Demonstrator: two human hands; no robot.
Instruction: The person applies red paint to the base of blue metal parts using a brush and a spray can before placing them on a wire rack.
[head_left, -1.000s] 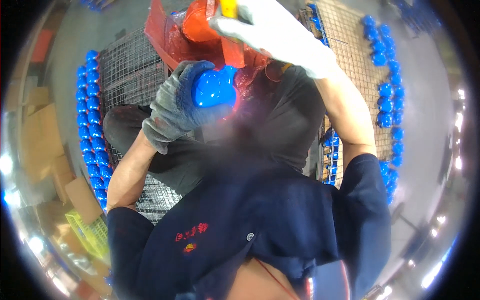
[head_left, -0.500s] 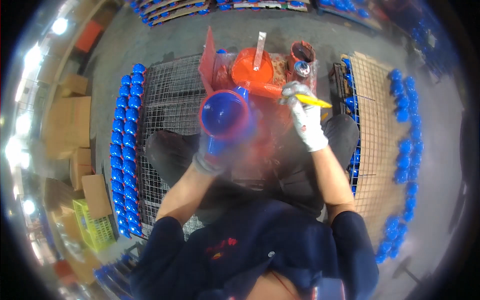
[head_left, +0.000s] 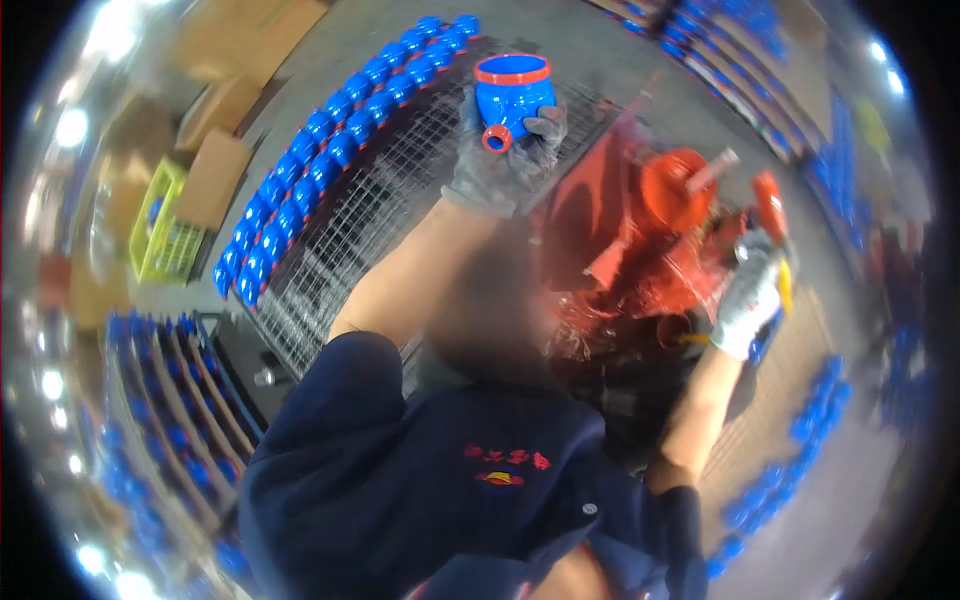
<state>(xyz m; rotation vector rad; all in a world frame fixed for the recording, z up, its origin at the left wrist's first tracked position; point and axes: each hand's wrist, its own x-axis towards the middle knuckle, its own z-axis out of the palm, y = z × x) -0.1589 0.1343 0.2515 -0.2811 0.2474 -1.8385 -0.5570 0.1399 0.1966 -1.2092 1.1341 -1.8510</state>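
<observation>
My left hand (head_left: 512, 160), in a grey glove, is stretched out to the far left and closed around a glossy blue cup-shaped casting (head_left: 508, 105). The casting has an orange-red rim at its wide mouth and a small red-ringed port facing me. At the right, my right hand (head_left: 748, 298), in a stained white glove, grips a yellow-handled paintbrush (head_left: 784, 285). Its red-coated head points away from me, near the orange-red basin (head_left: 662, 205). A pale flat strip (head_left: 712, 170) lies across the basin's edge.
Rows of blue castings (head_left: 340, 150) line the far side of a wire mesh rack (head_left: 375, 225) on the left. Red sheeting (head_left: 660, 275) covers the work stand. More blue pieces (head_left: 790, 470) stand at the right. A yellow-green crate (head_left: 160, 235) and cardboard boxes (head_left: 215, 180) are farther left.
My left hand has carried the blue casting away from my lap, out over the mesh rack. My right hand still holds the brush, its red head now pointing away. The whole view has swung left.
</observation>
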